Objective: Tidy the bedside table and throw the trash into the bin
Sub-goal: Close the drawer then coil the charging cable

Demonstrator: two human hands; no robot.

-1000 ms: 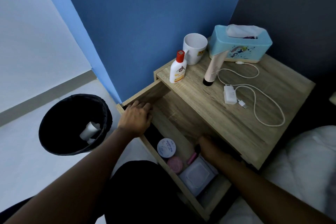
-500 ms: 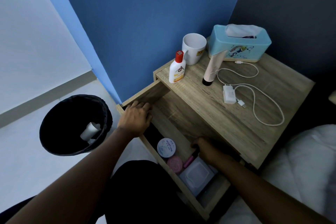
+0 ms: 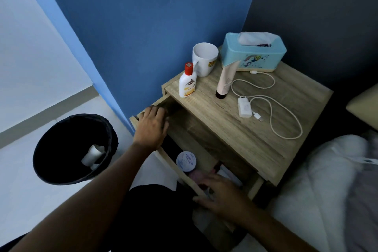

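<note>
Nearest the camera, the right hand (image 3: 222, 193) is lying across the near end of the drawer (image 3: 196, 137) front, fingers reaching in over the rim and thumb pointing along the outer face. It is blurring, so I cannot tell whether it is pinching the panel or only resting there. Beside its fingers a pink round lid (image 3: 195, 174) and a flat white pack (image 3: 230, 174) are half hiding. Just beyond, a round jar (image 3: 186, 161) with a smooth pale printed lid is sitting against the drawer front. At the far end of that front the left hand (image 3: 152, 127) is covering the corner, fingers bending over the rim into the drawer

The drawer is standing pulled out of the bedside table (image 3: 235, 133), matt wood-grain board with square edges. Its front is running long from near right to far left with a hand at each end, and the slide is leading away from both hands, under the top. Closing it looks like an even push from both

On the floor to the left, a black lined bin (image 3: 111, 139) is holding a cardboard roll (image 3: 92, 154). Towards the top's front edge a white charger (image 3: 244, 107) is lying flat, its cable (image 3: 290, 138) looping towards the right edge; the right hand is the nearer one. Further back a slim tube (image 3: 226, 80) is standing on its dark cap, leaning on the turquoise tissue box (image 3: 253, 55) at the back edge. A red-capped lotion bottle (image 3: 187, 83) is standing at the left edge and a glossy white mug (image 3: 204, 59) at the back left corner
</note>
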